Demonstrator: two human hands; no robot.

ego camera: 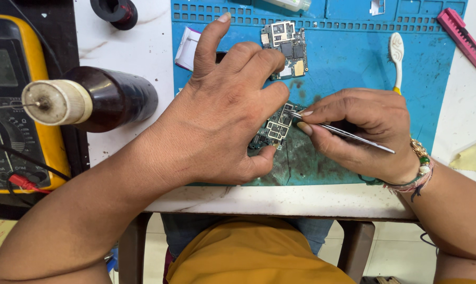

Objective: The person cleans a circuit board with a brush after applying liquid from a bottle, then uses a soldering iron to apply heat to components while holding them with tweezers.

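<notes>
My left hand (224,110) presses down on a small green circuit board (273,130) lying on the blue work mat (353,63), thumb at its near edge and fingers over its top. My right hand (361,131) pinches metal tweezers (343,132), their tips touching the board's upper right part. A second circuit board (289,47) with metal shields lies farther back on the mat, apart from both hands.
A dark brown bottle (98,97) with a needle cap lies on the white table at left, beside a yellow multimeter (17,105) with a red lead. A white toothbrush (396,55), a pink tool (465,39) and a dark tape roll (116,11) lie farther back.
</notes>
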